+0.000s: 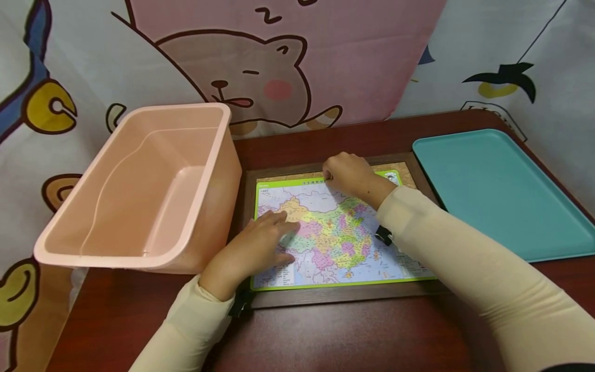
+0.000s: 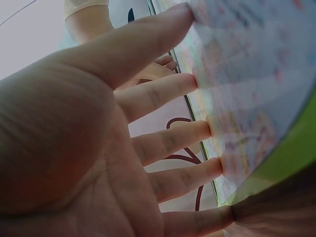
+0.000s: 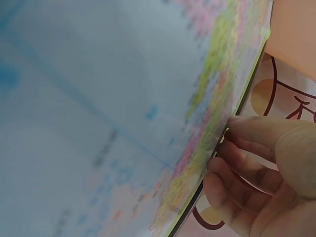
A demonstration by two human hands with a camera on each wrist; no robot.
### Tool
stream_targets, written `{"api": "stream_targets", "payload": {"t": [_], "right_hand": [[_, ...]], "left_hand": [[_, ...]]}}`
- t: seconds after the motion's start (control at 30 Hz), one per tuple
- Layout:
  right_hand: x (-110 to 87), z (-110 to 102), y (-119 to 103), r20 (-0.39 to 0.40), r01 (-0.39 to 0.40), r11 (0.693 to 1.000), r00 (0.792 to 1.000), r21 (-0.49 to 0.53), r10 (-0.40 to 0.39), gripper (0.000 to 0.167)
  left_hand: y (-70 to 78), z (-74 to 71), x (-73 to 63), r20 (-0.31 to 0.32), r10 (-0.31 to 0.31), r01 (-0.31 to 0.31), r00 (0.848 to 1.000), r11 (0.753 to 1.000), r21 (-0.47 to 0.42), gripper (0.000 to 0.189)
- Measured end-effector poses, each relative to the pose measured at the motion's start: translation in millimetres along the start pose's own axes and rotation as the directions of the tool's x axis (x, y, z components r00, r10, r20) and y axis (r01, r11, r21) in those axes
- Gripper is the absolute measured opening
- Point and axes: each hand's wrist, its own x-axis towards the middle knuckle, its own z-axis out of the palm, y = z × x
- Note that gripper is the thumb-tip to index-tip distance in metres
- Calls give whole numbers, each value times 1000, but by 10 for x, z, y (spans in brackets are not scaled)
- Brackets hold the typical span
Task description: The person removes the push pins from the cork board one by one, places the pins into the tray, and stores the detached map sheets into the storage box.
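Note:
A map (image 1: 321, 232) with a green border lies on a cork board (image 1: 406, 175) in a dark wooden frame (image 1: 325, 298). My left hand (image 1: 257, 245) is spread over the map's left part, its fingertips at the paper; the left wrist view shows the straight fingers (image 2: 165, 138) along it. At the top edge of the map is my right hand (image 1: 350, 178), its fingers curled. In the right wrist view, thumb and forefinger pinch a small gold-coloured, tack-like thing (image 3: 227, 132) against that edge. The fingertips mostly hide it, so I cannot tell its exact kind.
To the left stands a deep pink plastic tub (image 1: 135, 262). A flat teal tray (image 1: 506, 191) lies at the right, close against the frame. Behind the dark red table (image 1: 353, 336) hangs a cloth (image 1: 362, 57) printed with cartoon animals.

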Motion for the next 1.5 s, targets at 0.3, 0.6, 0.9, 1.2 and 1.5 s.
{"api": "stream_targets", "payload": {"t": [0.3,0.6,0.9,1.2,1.5], "right_hand": [[1,8,-12,-18,6,999,1000,-39,-7,13],[6,18,-20,-27,10,999,1000,-39,-11,18],[21,43,-19,-30,12,999,999,-42,-14,36],[26,19,23,-6,-5,1000,1000,-2,5,27],[29,13,37,4,0,1000,1000,-4,0,18]], "left_hand": [[0,-2,7,7,-3,3,1000,1000,3,67],[-7,1,1,16,-11,11,1000,1000,2,66],[-7,2,0,11,-11,11,1000,1000,-10,66],[1,-10,2,17,-16,16,1000,1000,-12,66],[3,-12,-1,11,-15,16,1000,1000,-21,66]]}}
